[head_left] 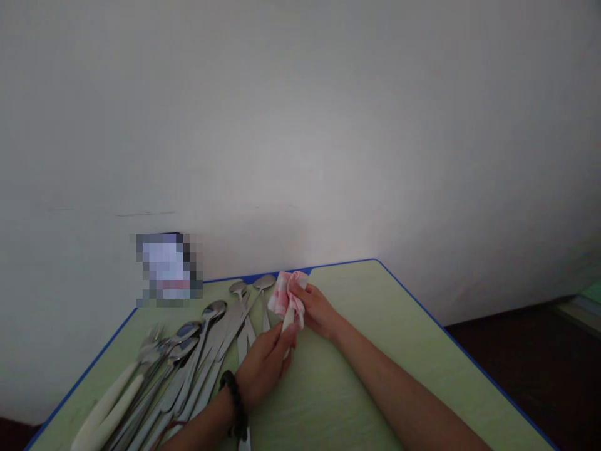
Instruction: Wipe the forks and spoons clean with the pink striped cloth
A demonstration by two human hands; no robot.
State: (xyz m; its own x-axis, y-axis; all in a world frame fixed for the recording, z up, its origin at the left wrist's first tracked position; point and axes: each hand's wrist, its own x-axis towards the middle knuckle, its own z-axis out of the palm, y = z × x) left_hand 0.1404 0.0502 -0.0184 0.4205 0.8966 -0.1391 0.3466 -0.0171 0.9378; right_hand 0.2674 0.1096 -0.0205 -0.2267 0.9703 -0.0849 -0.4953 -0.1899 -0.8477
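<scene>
My left hand [267, 357], with a dark beaded bracelet on its wrist, is closed around the white handle [288, 322] of a utensil. The utensil's far end is covered by a pink-and-white cloth [280, 295], so its kind does not show. My right hand [320, 308] pinches that cloth around the utensil, just beyond my left hand. Left of both hands lies a pile of metal cutlery: a spoon [214, 309], another spoon [265, 283], several knives and a fork [154, 338]. Two white handles [109, 401] rest at the pile's near left.
The pale green table [366, 326] has a blue edge and stands against a white wall [300, 138]. A blurred-out phone-like device [166, 266] leans on the wall at the back left. Dark floor shows at the right.
</scene>
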